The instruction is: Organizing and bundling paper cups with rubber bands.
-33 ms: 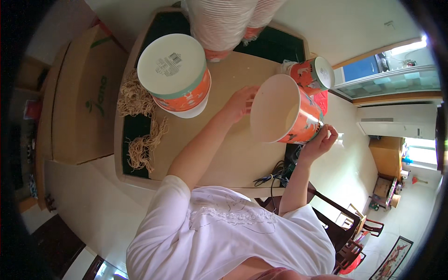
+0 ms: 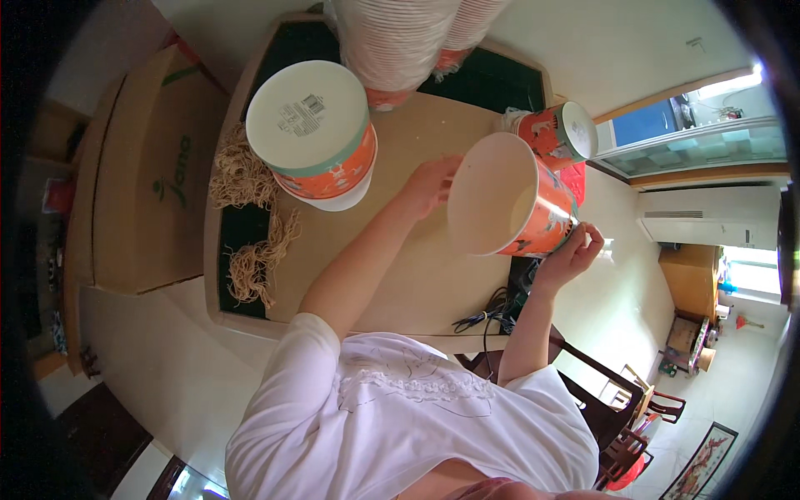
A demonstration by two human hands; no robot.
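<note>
Between my hands, above the table, a large orange paper bucket (image 2: 554, 221) lies tilted on its side, its white open mouth turned toward the left. My left hand (image 2: 432, 185) is at the mouth's left rim, and its fingertips pass out of sight behind the bucket. Curled fingers of my right hand (image 2: 571, 258) grip the green-banded base at the right. To the left stands an upside-down stack of matching paper buckets (image 2: 327, 169), white base up. Another orange bucket (image 2: 546, 137) lies beyond the held one, base toward the right.
Tall plastic-wrapped stacks of paper buckets (image 2: 387, 46) stand at the table's far side. Bundles of beige string (image 2: 242, 179) hang over the left edge. Black cables (image 2: 492, 312) lie at the near right edge, by a dark wooden chair (image 2: 583, 367). A cardboard box (image 2: 150, 175) stands left.
</note>
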